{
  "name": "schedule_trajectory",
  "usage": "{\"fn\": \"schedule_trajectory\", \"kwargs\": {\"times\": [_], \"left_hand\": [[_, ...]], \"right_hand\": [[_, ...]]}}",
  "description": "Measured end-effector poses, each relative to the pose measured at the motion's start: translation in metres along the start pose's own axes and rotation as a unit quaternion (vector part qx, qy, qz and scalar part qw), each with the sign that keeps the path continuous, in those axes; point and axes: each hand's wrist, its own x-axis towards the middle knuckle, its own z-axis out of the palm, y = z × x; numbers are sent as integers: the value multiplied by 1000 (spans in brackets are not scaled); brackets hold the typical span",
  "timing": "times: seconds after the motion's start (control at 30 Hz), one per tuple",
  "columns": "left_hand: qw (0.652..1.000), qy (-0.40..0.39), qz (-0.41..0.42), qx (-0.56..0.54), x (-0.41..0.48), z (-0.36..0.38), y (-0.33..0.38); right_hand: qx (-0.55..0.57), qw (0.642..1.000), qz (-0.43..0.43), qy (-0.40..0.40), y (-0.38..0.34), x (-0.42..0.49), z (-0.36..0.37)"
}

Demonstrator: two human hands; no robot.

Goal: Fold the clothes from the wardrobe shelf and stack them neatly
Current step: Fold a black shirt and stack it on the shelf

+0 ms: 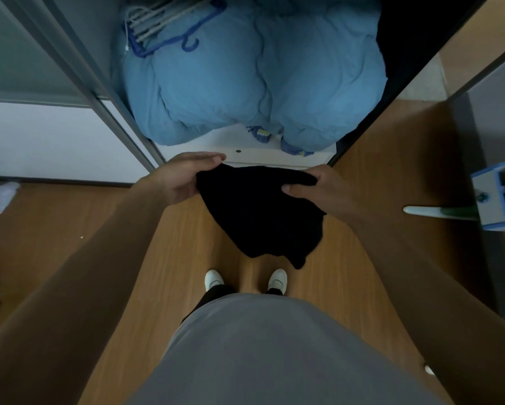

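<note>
Two hands hold one black garment (260,217) up in the air in front of the open wardrobe, each at an upper corner. The left hand (187,179) grips the left corner, its fingers reaching along the top edge and the cloth tucked into its palm. The right hand (318,188) pinches the right corner, with the thumb lying across the front of the cloth and the fingers curled behind it. The garment hangs loose and bunched below the hands, its lower end dangling above the wooden floor (146,258), just ahead of a pair of white shoes (277,279). Its top edge is level with the white front edge of the wardrobe shelf (274,156). A bulky blue quilt (245,83) fills the shelf behind, with a bundle of hangers (163,21) lying on its far left part. A blue and white box (496,197) stands at the right, and crumpled white paper (0,194) lies on the floor at the left.
</note>
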Motion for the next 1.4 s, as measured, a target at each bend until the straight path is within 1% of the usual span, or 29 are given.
{"fn": "schedule_trajectory", "kwargs": {"times": [0.1,0.17,0.23,0.3,0.4,0.47,0.57,0.67,0.77,0.83,0.87,0.9,0.97,1.0,1.03,1.1,1.17,1.2,1.27,1.33,1.37,1.4], "left_hand": [[996,-57,59,-44,-4,-1,-8],[990,-66,88,-87,-5,3,-15],[985,-68,108,-119,-7,9,-23],[983,-97,114,-102,-7,16,-31],[983,-144,108,-29,-7,25,-31],[983,-145,110,-33,-3,27,-27],[985,-99,118,-74,7,23,-18],[986,-51,116,-104,11,20,-6],[988,-10,109,-111,10,23,4],[987,3,96,-128,6,26,9],[986,3,90,-139,4,28,12],[985,3,84,-152,2,31,15],[978,6,69,-196,-2,37,22],[974,12,61,-218,-4,40,26],[971,19,54,-234,-4,41,30],[970,27,40,-237,-6,44,40],[977,34,34,-206,-7,43,48],[981,41,34,-186,-8,42,52],[986,81,56,-135,-7,38,57],[983,137,94,-81,-4,34,62],[980,154,105,-71,-3,32,64],[980,151,104,-83,-4,32,65]], "right_hand": [[138,989,47,31,-2,-1,1],[213,975,56,36,-5,-2,2],[264,962,60,34,-9,-2,1],[304,950,61,32,-12,-1,0],[350,934,61,32,-23,3,2],[375,924,66,25,-31,4,3],[402,912,86,5,-40,4,-1],[405,908,107,14,-44,5,-8],[357,923,134,57,-51,5,-20],[352,925,117,83,-53,7,-30],[370,920,94,88,-54,7,-35],[406,907,68,84,-54,6,-38],[474,878,21,57,-52,2,-42],[485,873,9,43,-51,0,-42],[475,879,5,29,-48,-1,-40],[409,912,19,11,-42,1,-31],[322,946,23,37,-39,5,-23],[293,954,19,67,-38,7,-21],[274,954,12,117,-39,7,-21],[275,950,15,146,-43,7,-24],[279,948,18,152,-46,7,-24],[290,944,22,156,-50,7,-23]]}}
